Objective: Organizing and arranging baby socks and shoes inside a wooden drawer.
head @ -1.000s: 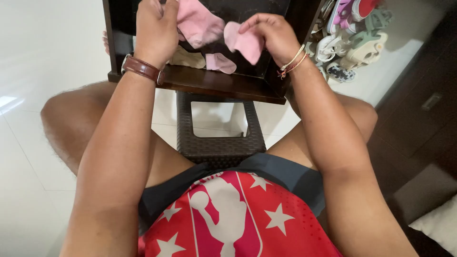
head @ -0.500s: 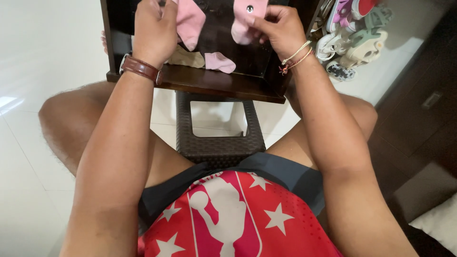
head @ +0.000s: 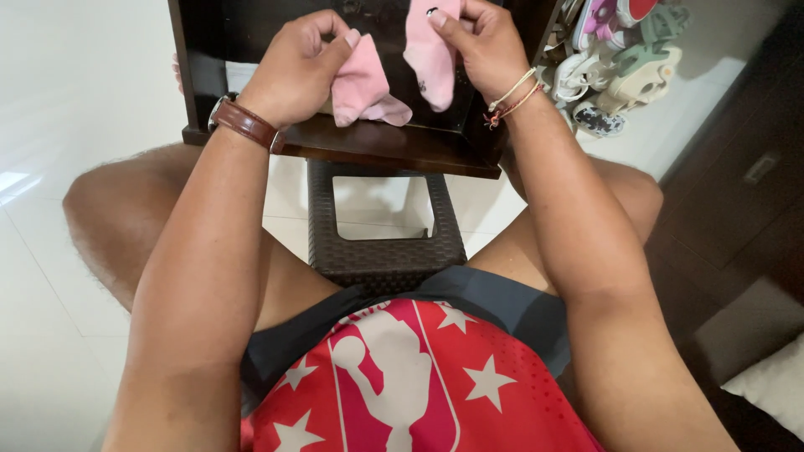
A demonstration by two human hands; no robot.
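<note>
My left hand (head: 295,69), with a brown leather watch strap on the wrist, pinches a small pink sock (head: 362,85) above a dark wooden tray (head: 394,149). A second pink sock (head: 430,55) hangs down from my right hand (head: 481,43), which wears thin cord bracelets on the wrist. Both socks sit close together near the top middle of the view. Another small pink piece (head: 394,110) lies on the tray just under the left sock.
The tray rests on a dark woven stool (head: 383,251) between my knees. A pile of sandals and shoes (head: 611,59) lies at the upper right on the white tiled floor (head: 50,167). Dark wooden furniture (head: 737,167) runs along the right side.
Both hands have come down and closer together with the socks. The right hand now holds its sock hanging straight down, and the left sock has shifted right, below the thumb.
</note>
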